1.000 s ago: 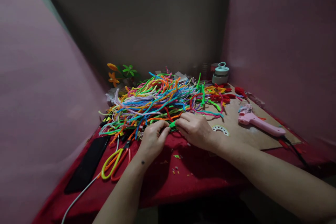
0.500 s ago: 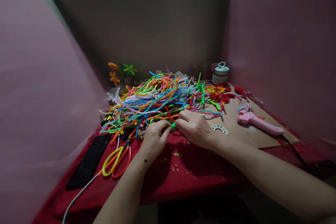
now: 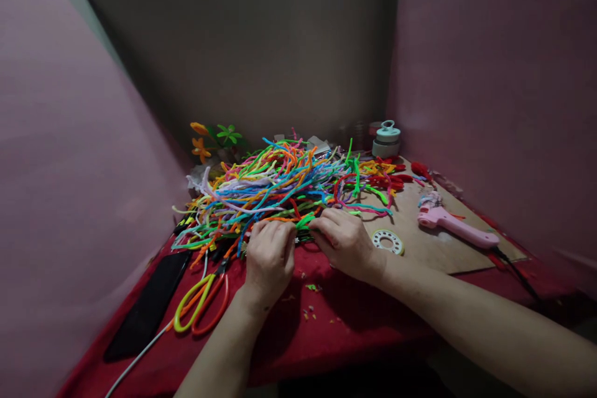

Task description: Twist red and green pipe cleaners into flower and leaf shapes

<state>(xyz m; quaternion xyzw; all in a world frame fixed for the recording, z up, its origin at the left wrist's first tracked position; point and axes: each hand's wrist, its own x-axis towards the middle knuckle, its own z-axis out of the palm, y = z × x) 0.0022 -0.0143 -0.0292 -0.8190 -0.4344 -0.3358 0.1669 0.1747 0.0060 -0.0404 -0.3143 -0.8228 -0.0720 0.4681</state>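
Between my two hands is a short length of green pipe cleaner, bent or bunched; its exact shape is partly hidden by fingers. My left hand is closed, its fingertips pinching the left end. My right hand pinches the other end, thumb and fingers pressed together. Just behind both hands lies a big heap of pipe cleaners in many colours. Scissors with yellow and red handles rest left of my left wrist.
A black phone and a white cable lie at the left. On the right, a pink glue gun and a white tape ring rest on a brown board. Small scraps dot the red cloth. Orange flowers stand behind.
My left hand has rolled over, its back now facing up. More of the green pipe cleaner shows between my hands. The view has shifted slightly, uncovering the whole tape ring.
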